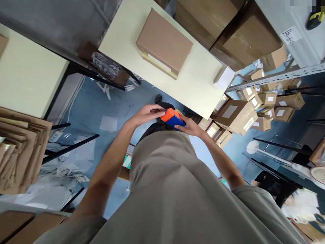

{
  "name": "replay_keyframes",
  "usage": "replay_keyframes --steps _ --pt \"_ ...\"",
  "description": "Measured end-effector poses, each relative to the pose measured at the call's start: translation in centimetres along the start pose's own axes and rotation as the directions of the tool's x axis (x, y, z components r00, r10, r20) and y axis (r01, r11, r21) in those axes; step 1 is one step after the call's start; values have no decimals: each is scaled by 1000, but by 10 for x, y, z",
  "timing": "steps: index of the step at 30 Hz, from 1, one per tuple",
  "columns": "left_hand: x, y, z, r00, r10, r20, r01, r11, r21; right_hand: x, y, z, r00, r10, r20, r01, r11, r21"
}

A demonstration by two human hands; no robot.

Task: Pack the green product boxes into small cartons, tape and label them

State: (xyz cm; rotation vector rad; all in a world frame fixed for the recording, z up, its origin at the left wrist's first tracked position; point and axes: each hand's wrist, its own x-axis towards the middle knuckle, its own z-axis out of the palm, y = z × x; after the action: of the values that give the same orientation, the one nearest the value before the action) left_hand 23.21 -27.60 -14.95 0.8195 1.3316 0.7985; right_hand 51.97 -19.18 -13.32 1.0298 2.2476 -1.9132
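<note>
Close in front of my waist, my right hand (189, 126) grips the blue end of a small boxy orange-and-blue object (175, 119). Its exact kind I cannot make out. My left hand (149, 114) has its thumb and fingers closing together at the orange end, touching it. A bit of yellow shows behind the object, partly hidden. Beyond my hands, a closed cardboard box (165, 42) rests on a cream-coloured table (175, 89).
A small white box (224, 77) stands at the table's right corner. Many cartons (236, 115) are piled on the floor to the right, below a metal shelf (276, 78). Flattened cardboard (22, 152) is stacked at left. Paper (109, 123) lies on the blue floor.
</note>
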Motion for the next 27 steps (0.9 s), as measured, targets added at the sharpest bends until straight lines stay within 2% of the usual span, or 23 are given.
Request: replay_keyframes --steps 3,6,8,12,16,23,27 --pt "-2 1 12 993 59 -98 -55 998 43 -7 1 -7 1000 -29 1 29 1000 6" --pt "-4 6 26 950 172 -262 -140 981 136 -8 1 -13 1000 -25 -10 24 1000 -15" --pt "-7 12 32 924 243 -294 -183 959 215 -7 1 -17 1000 -1 -14 0 999 -50" --pt "-5 27 37 909 303 -287 -203 922 330 -2 -3 -25 999 37 -31 -40 995 -91" --pt "9 34 32 907 310 -286 -193 907 374 4 -4 -31 998 33 -50 -38 995 -93" --pt "41 41 21 949 195 -246 -121 950 289 22 2 -43 997 67 -39 -69 994 -79" --pt "51 51 12 979 122 -161 -83 970 230 26 1 -60 998 54 -11 -55 996 -75"
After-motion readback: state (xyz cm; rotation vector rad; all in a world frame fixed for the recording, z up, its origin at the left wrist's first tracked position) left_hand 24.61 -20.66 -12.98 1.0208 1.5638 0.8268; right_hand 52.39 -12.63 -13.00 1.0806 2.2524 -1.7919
